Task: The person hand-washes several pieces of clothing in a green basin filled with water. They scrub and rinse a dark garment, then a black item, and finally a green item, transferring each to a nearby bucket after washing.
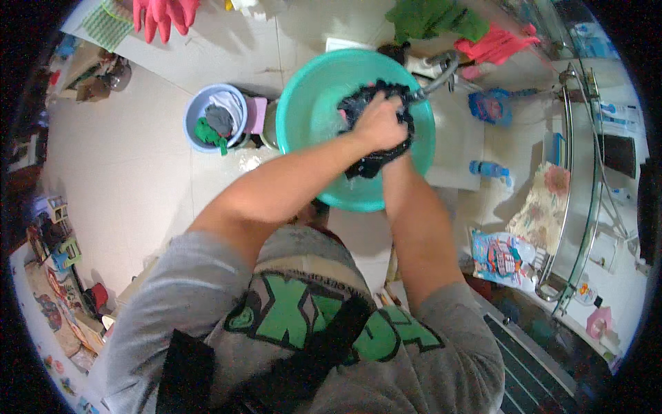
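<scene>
My left hand (382, 124) grips a wet black garment (357, 106) with small pink patches, over a large turquoise plastic basin (305, 93). Below it, my right hand (397, 159) reaches into the same garment from the near side. The black fabric covers most of that hand, so its fingers are hidden. Sudsy water (331, 93) shows inside the basin around the bunched cloth. Just past the garment, a bent metal faucet spout (439, 77) reaches over the basin's right rim.
A light-blue bucket (189, 124) with grey, white and green clothes (209, 129) stands left on the tiled floor (119, 160). Pink rubber gloves (165, 15) hang at upper left. At right are a blue bottle (489, 168), a detergent bag (499, 256) and metal rails (563, 181).
</scene>
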Motion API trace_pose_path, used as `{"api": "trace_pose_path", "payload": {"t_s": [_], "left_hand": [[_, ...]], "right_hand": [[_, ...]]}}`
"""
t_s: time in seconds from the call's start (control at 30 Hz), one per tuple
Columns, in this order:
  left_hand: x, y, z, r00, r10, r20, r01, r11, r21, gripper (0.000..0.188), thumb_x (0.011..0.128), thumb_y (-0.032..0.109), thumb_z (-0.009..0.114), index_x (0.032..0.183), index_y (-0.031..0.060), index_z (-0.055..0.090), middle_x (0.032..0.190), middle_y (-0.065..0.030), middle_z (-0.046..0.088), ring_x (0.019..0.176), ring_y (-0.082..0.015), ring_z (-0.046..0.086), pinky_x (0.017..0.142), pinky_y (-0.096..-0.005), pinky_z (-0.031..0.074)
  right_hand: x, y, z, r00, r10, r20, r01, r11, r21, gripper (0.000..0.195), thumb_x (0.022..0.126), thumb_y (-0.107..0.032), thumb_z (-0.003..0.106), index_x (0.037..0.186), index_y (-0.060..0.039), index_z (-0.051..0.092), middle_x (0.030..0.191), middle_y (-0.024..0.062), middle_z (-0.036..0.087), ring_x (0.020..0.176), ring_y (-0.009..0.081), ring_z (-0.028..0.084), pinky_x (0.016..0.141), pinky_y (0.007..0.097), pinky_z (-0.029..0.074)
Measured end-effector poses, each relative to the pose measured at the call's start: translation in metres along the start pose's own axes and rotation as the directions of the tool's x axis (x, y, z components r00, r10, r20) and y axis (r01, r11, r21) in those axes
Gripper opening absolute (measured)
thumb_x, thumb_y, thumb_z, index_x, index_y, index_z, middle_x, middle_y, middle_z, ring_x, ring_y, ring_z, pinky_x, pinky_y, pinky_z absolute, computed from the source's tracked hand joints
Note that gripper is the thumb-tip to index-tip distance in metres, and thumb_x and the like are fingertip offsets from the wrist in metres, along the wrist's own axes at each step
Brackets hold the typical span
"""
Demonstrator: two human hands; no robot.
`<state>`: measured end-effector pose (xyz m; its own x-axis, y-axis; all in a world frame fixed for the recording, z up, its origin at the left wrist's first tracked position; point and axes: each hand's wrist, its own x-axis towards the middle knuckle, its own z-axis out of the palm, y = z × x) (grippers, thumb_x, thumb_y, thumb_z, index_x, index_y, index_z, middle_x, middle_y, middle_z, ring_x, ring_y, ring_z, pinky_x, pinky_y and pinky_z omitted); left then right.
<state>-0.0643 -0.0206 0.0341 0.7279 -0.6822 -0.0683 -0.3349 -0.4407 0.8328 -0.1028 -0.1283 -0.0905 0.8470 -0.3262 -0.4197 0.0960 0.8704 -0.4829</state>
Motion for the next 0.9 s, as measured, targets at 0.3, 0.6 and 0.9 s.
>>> {"api": "trace_pose_path", "payload": {"t_s": [0.3, 0.6, 0.9], "left_hand": [[0.021, -0.077, -0.071, 0.933, 0.13, 0.337, -0.343, 0.607, 0.717, 0.064, 0.076, 0.023, 0.074, 0.134, 0.0155, 0.049, 0.143, -0.0183, 0.04, 0.135, -0.0364, 0.038, 0.106, -0.0581, 0.037], [0.027, -0.07, -0.039, 0.736, 0.023, 0.676, -0.627, 0.401, 0.669, 0.081, 0.07, 0.038, 0.081, 0.144, 0.0269, 0.047, 0.161, -0.0169, 0.017, 0.143, -0.0429, 0.026, 0.107, -0.0637, 0.033], [0.041, -0.102, 0.008, 0.972, -0.227, -0.06, 0.085, 0.577, -0.812, 0.029, 0.087, 0.026, 0.064, 0.111, 0.0098, 0.068, 0.088, -0.0132, 0.071, 0.073, -0.028, 0.068, 0.071, -0.0401, 0.058]], "right_hand": [[-0.075, -0.056, 0.055, 0.989, -0.082, 0.12, 0.133, 0.184, -0.974, 0.048, 0.096, -0.036, 0.056, 0.118, 0.0066, 0.06, 0.114, 0.0221, 0.066, 0.11, 0.0317, 0.062, 0.096, 0.0396, 0.046], [-0.094, -0.021, 0.054, 0.994, -0.034, 0.107, 0.054, -0.692, -0.72, 0.102, 0.059, -0.031, 0.089, 0.147, -0.02, 0.038, 0.149, 0.0312, 0.022, 0.133, 0.0545, 0.032, 0.102, 0.0603, 0.038], [-0.105, 0.022, 0.081, 0.962, -0.273, -0.029, 0.151, 0.613, -0.775, 0.073, 0.089, -0.028, 0.071, 0.146, -0.003, 0.032, 0.14, 0.0143, 0.047, 0.128, 0.0293, 0.046, 0.108, 0.0444, 0.037]]}}
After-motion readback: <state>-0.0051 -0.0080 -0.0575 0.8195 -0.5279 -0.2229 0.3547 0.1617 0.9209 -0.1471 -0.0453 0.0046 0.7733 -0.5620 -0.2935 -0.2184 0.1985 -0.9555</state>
